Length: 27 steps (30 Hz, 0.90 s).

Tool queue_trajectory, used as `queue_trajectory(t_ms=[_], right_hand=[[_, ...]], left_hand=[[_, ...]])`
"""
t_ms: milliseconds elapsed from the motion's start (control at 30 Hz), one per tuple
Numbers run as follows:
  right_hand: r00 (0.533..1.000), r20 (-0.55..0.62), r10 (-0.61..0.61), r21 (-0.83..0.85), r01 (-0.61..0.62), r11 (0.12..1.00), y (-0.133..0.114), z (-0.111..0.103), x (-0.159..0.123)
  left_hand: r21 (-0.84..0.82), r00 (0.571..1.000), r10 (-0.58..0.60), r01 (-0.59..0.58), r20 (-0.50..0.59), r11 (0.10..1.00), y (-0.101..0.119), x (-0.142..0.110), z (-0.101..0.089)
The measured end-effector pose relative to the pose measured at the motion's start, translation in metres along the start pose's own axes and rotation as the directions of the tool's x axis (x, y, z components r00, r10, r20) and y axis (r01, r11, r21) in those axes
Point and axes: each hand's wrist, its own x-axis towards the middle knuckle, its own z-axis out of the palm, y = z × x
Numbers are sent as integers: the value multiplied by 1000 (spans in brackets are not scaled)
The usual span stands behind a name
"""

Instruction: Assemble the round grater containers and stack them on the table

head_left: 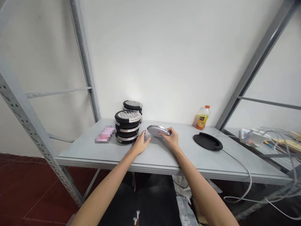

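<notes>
My right hand (172, 138) grips the edge of a round, flat silver disc (158, 130), tilted up above the shelf top. Its fingers are closed on the disc's right side. My left hand (141, 144) is at the disc's left, thumb and fingers apart, holding nothing. Just beside it stands a stack of round discs (128, 125) with black rims and perforated metal faces; whether the fingertips touch the stack I cannot tell. Behind it rises a second stack (133, 104) of similar discs, partly hidden.
A black round tray-like piece (208, 141) with a white cable lies at the right. An orange-capped juice bottle (203, 117) stands by the wall. At the left is a blurred pink item (105, 134). Metal uprights (86, 59) frame the shelf; cables and a white box (255, 138) are far right.
</notes>
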Motion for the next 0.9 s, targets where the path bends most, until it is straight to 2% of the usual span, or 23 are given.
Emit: queue_trajectory(t_ms=[67, 200, 333, 433, 533, 633, 800, 900], right_hand=[[993, 0, -116, -131, 115, 985, -1, 0, -4], [945, 115, -305, -274, 326, 905, -4, 2, -8], [875, 238, -422, -339, 482, 808, -9, 5, -10], [842, 284, -460, -360, 538, 762, -12, 7, -11], [845, 306, -439, -354, 529, 771, -14, 8, -11], [876, 295, -381, -323, 467, 823, -13, 7, -9], [959, 126, -253, -195, 274, 942, -9, 5, -6], [980, 45, -196, -113, 200, 973, -7, 5, -6]], left_hand=[[5, 1000, 8, -8, 2, 1000, 0, -1, 0], [84, 994, 111, -111, -5, 990, 3, -3, -1], [200, 970, 234, -216, -70, 956, 8, -2, -4], [229, 944, 322, -300, -66, 926, 10, -2, -5], [207, 933, 358, -344, -31, 916, 11, -2, -6], [151, 943, 332, -324, -34, 934, 13, -2, -6], [77, 953, 294, -289, -71, 954, 19, -3, -7], [71, 945, 313, -308, -92, 949, 22, -4, -9]])
